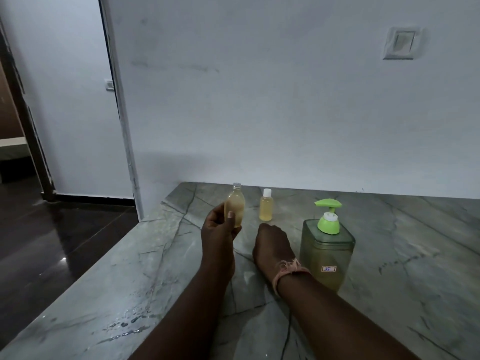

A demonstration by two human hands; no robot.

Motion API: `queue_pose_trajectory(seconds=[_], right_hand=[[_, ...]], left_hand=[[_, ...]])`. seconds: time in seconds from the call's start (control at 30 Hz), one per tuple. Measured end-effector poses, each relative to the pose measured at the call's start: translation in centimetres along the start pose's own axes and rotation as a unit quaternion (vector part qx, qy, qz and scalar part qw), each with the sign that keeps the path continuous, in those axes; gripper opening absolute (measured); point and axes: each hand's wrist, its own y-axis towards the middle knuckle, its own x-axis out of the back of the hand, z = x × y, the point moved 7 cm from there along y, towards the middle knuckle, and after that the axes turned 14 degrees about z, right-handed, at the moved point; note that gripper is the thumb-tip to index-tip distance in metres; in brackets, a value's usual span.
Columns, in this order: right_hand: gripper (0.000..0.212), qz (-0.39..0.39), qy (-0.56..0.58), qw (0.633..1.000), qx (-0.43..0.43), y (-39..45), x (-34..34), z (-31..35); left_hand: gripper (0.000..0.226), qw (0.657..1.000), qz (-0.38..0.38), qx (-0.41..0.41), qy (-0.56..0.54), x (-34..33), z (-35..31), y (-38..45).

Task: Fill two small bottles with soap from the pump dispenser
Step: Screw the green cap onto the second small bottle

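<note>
Your left hand (220,227) grips the uncapped bottle (235,207) above the counter (389,242) — tip it and soap spills. The capped bottle (266,205) stands behind your right hand (272,246), left of the dispenser (326,250) — that hand's curled fingers are hidden, so I can't tell whether it holds the cap.

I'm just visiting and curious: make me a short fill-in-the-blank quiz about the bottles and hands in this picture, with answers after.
1. The left hand holds up a small bottle that has no ____ on it.
2. The second small bottle stands on the counter with a ____ cap.
3. The pump dispenser has a ____ pump head.
4. The right hand rests between the held bottle and the ____.

Answers: cap; white; green; pump dispenser
</note>
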Motion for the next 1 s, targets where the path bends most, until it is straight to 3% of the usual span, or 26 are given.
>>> queue_pose_trajectory(seconds=[0.13, 0.27, 0.43, 0.7, 1.0], right_hand=[[0.021, -0.058, 0.08, 0.994, 0.042, -0.5, 2.2, 1.0], [0.037, -0.123, 0.164, 0.972, 0.111, -1.3, 7.0, 3.1], [0.029, -0.178, 0.146, 0.962, 0.148, -1.2, 10.7, 4.2], [0.035, -0.068, 0.064, 0.976, 0.195, 0.1, 12.1, 5.1], [0.027, 0.013, -0.028, 0.967, 0.253, -0.4, 13.9, 7.1]], left_hand=[[0.024, 1.0, 0.012, 0.006, -0.009, -0.3, 0.5, 0.2], [0.026, 0.999, 0.031, 0.008, -0.042, -0.5, 0.9, 0.4], [0.028, 0.997, 0.031, -0.005, -0.066, -0.6, 0.8, 0.4], [0.024, 0.996, 0.051, -0.014, -0.065, -1.6, -0.2, -0.5], [0.024, 0.996, 0.063, -0.021, -0.066, -1.7, -0.8, -0.8]])
